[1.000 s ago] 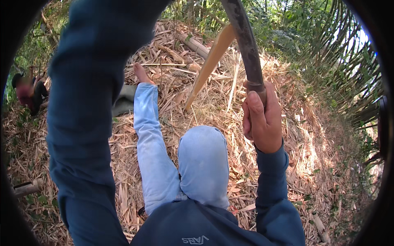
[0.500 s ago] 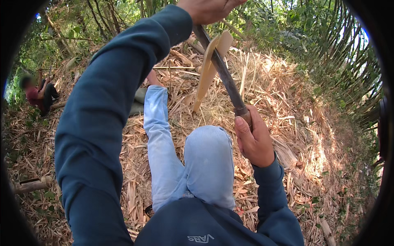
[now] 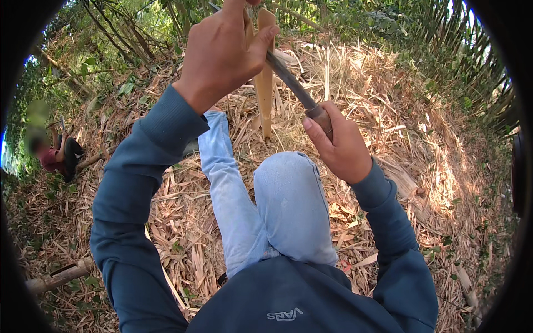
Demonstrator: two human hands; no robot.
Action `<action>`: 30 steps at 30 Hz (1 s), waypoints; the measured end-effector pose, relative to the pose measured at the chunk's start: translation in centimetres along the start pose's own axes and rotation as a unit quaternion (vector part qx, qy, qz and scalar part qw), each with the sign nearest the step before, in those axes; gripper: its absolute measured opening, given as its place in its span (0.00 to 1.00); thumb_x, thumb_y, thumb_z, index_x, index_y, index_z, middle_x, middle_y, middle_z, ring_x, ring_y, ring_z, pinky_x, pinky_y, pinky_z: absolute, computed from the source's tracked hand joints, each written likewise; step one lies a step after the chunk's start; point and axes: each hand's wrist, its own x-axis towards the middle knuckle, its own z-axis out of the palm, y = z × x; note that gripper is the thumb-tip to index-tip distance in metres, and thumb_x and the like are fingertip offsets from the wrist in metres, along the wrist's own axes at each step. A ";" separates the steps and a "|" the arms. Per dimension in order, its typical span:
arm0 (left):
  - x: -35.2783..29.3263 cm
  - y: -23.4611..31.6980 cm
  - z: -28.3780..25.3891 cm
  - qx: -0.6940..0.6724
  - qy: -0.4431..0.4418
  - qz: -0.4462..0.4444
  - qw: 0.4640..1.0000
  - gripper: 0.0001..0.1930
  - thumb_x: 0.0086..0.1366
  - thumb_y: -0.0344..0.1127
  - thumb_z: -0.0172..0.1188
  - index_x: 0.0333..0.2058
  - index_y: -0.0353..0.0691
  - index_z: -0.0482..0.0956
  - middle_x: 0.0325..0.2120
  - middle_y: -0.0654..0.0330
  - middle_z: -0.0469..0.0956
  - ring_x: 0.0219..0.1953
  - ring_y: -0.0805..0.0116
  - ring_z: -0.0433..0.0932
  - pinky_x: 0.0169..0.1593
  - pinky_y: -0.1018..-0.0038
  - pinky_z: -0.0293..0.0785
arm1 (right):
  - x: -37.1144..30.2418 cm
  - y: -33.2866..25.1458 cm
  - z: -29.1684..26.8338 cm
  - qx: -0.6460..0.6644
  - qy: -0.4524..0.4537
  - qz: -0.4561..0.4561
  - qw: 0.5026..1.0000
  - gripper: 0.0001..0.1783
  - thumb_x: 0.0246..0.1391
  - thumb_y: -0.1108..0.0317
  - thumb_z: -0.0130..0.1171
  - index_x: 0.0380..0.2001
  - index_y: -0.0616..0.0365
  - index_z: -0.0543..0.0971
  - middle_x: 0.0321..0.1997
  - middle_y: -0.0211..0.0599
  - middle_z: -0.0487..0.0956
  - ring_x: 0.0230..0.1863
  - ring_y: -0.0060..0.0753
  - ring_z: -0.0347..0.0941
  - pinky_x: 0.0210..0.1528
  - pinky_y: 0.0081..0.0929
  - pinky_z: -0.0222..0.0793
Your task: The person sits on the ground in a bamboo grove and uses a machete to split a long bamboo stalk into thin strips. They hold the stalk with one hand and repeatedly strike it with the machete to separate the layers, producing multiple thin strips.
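Observation:
My right hand is closed round the brown handle of a long dark-bladed knife. Its blade slants up and to the left, passing between the two parted halves of a pale bamboo strip. Below the blade the halves run together, and the strip's lower end points down over the dry litter beyond my raised knee. My left hand grips the strip near its top, thumb against one half. The fingertips run out at the upper edge, and the hand hides part of the blade.
Dry leaves and bamboo sheaths cover the sloping ground. My jeans-clad legs lie below the strip. A cut bamboo pole lies at lower left. Another person sits far left. Green brush and stems stand behind.
My left hand has come down and nearer, onto the strip. The knife and my right hand have shifted up and slightly left in view. The strip stands more upright.

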 end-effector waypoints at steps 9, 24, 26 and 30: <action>-0.1 1.0 -1.7 -0.001 -0.013 -0.102 0.995 0.09 0.56 0.30 0.63 0.25 0.32 0.73 0.18 0.51 0.75 0.21 0.59 0.76 0.27 0.66 0.70 | 0.1 1.4 1.7 -0.050 0.079 -0.083 0.992 0.13 0.61 0.62 0.56 0.39 0.61 0.70 0.16 0.36 0.73 0.16 0.27 0.69 0.21 0.30 0.62; 0.3 -0.4 0.0 0.030 0.015 -0.108 0.994 0.09 0.54 0.30 0.63 0.23 0.31 0.74 0.17 0.46 0.74 0.22 0.50 0.76 0.27 0.62 0.70 | 1.7 14.6 9.9 0.164 -0.157 0.220 0.949 0.17 0.50 0.57 0.65 0.29 0.63 0.80 0.27 0.45 0.81 0.29 0.33 0.78 0.36 0.29 0.72; 0.4 -0.7 1.1 0.038 0.028 -0.084 0.995 0.09 0.54 0.31 0.63 0.22 0.31 0.74 0.17 0.46 0.74 0.23 0.48 0.76 0.28 0.61 0.69 | 2.5 16.1 9.1 0.026 -0.081 0.192 0.978 0.14 0.49 0.60 0.64 0.28 0.62 0.81 0.28 0.46 0.81 0.29 0.35 0.78 0.38 0.30 0.73; -1.0 -5.5 1.9 0.085 0.022 -0.084 0.993 0.11 0.53 0.32 0.65 0.22 0.32 0.74 0.17 0.46 0.73 0.23 0.46 0.75 0.29 0.59 0.69 | 6.4 18.0 9.2 -0.146 0.023 0.106 0.983 0.10 0.49 0.63 0.60 0.30 0.58 0.82 0.30 0.48 0.82 0.33 0.45 0.80 0.42 0.38 0.74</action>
